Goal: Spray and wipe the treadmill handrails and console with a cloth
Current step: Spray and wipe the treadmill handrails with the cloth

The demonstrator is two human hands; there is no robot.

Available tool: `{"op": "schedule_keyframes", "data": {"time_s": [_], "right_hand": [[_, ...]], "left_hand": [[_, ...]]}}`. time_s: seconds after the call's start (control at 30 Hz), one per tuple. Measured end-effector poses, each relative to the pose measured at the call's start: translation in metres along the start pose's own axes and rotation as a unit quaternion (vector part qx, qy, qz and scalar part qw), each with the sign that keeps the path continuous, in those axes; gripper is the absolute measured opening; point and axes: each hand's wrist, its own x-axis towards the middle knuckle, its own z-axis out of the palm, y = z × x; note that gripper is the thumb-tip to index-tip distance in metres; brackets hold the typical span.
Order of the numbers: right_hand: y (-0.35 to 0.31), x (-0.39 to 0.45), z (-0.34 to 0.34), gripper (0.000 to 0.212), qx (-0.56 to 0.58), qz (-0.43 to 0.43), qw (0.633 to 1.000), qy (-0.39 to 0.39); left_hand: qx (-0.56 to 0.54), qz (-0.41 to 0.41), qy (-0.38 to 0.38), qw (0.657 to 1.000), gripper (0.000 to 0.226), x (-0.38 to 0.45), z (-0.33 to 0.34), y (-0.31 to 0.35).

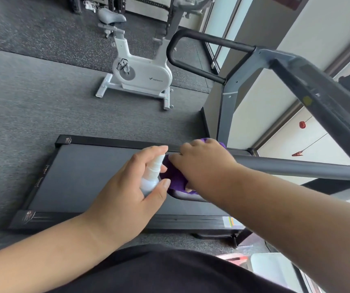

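My left hand [131, 187] grips a small white spray bottle [152, 176], its nozzle pointing at the purple cloth [175, 178]. My right hand [203, 163] presses that cloth around the curved end of the near black handrail [292, 166]. The far handrail [191, 56] loops out at the top. The dark console bar [318, 98] joins the two rails on the right. Below the hands lies the treadmill belt [89, 176].
A white exercise bike [142, 75] stands on the grey floor beyond the treadmill. A grey upright [227, 111] carries the far rail. A red safety clip [297, 153] hangs by a cord at right. A wall and window lie behind the console.
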Motion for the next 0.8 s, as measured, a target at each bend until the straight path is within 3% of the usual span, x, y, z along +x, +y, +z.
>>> {"op": "schedule_keyframes", "data": {"time_s": [0.17,0.53,0.8], "right_hand": [[0.035,-0.034,0.022,0.080,0.115,0.067,0.989,0.058],[0.088,-0.078,0.084,0.079,0.149,0.111,0.966,0.182],[0.157,-0.133,0.135,0.089,0.165,0.159,0.958,0.173]], "left_hand": [[0.015,0.005,-0.013,1.000,0.052,0.005,0.023,0.020],[0.054,0.020,-0.039,0.998,0.053,0.019,0.096,0.081],[0.069,0.015,-0.036,0.997,0.051,0.022,0.155,0.110]]}}
